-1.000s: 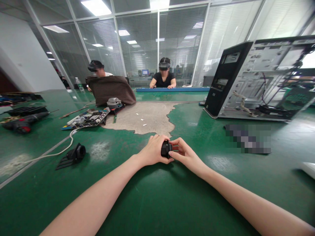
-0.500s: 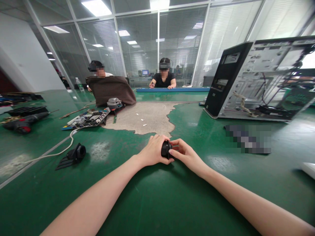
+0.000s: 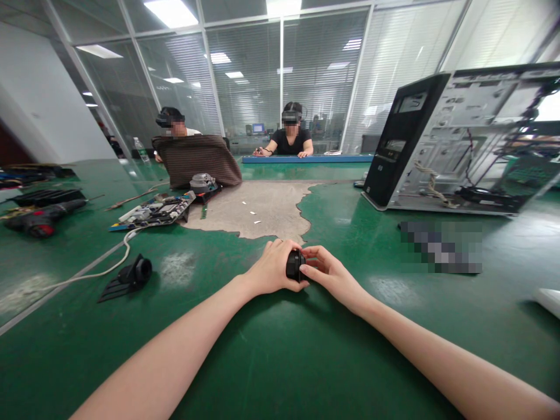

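Observation:
Between my two hands is a small black round part (image 3: 294, 266) with a ridged, stepped side; its exact kind I cannot make out. My left hand (image 3: 273, 268) is wrapped round it from the left, thumb below and fingers over the top. On its right side my right hand (image 3: 329, 273) grips it with thumb and fingertips. The part is just above or on the green tabletop (image 3: 271, 361); which, I cannot tell. Farther left lies another black part (image 3: 133, 274), a round tube on a slotted flat piece.
An open computer case (image 3: 459, 146) stands at right, near a blurred dark strip (image 3: 437, 248). At left are a circuit board (image 3: 153, 211), a white cable (image 3: 126, 251) and a power drill (image 3: 44, 216). Two people sit across the table, one behind a brown cloth-covered object (image 3: 196, 160).
My hands and the black part have hardly moved. Across the table, one person's hand has shifted a little to the left.

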`<state>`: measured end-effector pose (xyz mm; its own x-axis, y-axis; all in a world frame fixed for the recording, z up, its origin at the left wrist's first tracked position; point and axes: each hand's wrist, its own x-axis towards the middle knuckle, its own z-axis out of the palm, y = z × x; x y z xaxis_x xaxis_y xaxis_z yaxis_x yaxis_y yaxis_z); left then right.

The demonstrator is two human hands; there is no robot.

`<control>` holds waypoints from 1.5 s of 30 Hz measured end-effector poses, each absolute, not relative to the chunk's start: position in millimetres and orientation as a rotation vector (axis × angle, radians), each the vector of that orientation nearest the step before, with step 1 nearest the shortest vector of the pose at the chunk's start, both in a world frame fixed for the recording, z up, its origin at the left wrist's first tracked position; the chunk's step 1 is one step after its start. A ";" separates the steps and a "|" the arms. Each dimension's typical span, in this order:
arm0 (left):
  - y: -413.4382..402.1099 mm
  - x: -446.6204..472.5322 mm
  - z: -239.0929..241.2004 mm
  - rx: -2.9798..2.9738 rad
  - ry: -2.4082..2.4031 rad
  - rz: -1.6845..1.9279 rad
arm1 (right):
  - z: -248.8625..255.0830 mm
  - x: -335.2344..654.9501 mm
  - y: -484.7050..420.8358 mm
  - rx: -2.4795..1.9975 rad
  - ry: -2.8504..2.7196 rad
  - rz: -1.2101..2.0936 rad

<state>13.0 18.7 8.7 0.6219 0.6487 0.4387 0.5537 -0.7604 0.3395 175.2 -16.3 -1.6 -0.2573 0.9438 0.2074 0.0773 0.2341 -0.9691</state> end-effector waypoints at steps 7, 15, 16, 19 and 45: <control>19.2 11.0 8.4 2.687 0.986 0.819 | 4.4 175.7 -21.9 -0.933 -1.542 1.278; 20.6 11.9 6.2 2.696 0.968 0.853 | -1.3 174.6 -15.6 -0.967 -1.551 1.170; 20.8 12.0 6.0 2.696 0.968 0.856 | -1.4 174.7 -15.7 -0.974 -1.556 1.170; 21.1 11.8 5.9 2.695 0.973 0.855 | -0.1 175.4 -18.0 -0.977 -1.570 1.201; 20.7 11.5 7.0 2.681 0.981 0.838 | 0.4 174.0 -17.7 -0.960 -1.540 1.174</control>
<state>11.5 20.7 7.0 0.6267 0.6366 0.4494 0.5432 -0.7704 0.3338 174.0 -17.7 0.4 -0.2497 0.9438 0.2165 0.0415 0.2338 -0.9714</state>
